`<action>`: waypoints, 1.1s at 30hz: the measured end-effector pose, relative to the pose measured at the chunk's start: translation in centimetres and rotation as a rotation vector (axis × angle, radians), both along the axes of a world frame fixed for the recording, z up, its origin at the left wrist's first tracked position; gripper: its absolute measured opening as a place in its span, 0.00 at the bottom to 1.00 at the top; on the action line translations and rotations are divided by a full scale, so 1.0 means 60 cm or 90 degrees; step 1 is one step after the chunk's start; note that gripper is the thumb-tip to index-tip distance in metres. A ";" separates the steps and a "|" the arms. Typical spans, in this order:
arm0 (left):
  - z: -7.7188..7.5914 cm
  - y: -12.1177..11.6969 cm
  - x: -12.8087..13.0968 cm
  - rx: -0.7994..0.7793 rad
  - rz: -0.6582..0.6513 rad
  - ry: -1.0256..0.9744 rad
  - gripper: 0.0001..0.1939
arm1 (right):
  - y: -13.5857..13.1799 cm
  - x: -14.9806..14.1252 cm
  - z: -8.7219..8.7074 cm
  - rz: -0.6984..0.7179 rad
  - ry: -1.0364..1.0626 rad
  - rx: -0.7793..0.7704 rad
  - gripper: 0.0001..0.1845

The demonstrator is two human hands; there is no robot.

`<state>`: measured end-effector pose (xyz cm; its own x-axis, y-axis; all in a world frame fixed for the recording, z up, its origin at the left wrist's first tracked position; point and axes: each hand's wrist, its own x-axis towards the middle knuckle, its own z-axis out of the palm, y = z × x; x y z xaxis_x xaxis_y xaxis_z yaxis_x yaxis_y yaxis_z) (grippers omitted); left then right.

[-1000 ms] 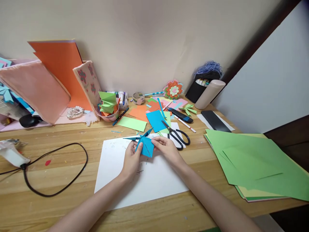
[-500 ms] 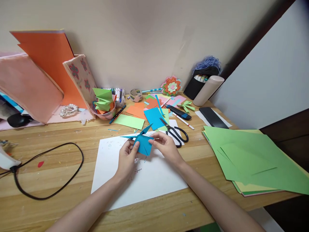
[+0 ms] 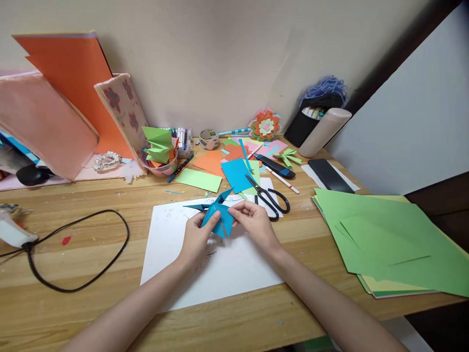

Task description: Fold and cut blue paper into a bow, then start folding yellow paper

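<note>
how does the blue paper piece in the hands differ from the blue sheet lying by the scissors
The blue paper piece is folded, with narrow points sticking out; the blue sheet looks flat. The piece is held between the left hand and the right hand; the sheet lies beyond them, touched by neither. Both are blue.

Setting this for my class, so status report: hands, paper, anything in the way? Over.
Left hand and right hand both gripping folded blue paper. Paper held over white sheet. Scissors near right hand, apparently not blocking.
</note>
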<state>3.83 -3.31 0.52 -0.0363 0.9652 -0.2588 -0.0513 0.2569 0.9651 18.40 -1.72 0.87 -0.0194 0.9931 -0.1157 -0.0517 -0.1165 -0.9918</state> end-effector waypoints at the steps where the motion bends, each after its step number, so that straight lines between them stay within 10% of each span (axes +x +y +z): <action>1: 0.000 0.000 0.001 -0.023 -0.005 -0.014 0.20 | -0.001 -0.001 0.000 0.002 0.000 -0.004 0.14; 19: -0.011 0.003 0.000 -0.035 0.029 -0.054 0.19 | 0.007 0.019 -0.012 0.077 0.027 -0.105 0.16; 33: -0.007 0.006 -0.002 -0.039 0.030 -0.022 0.18 | -0.001 0.015 -0.003 0.063 -0.026 0.018 0.13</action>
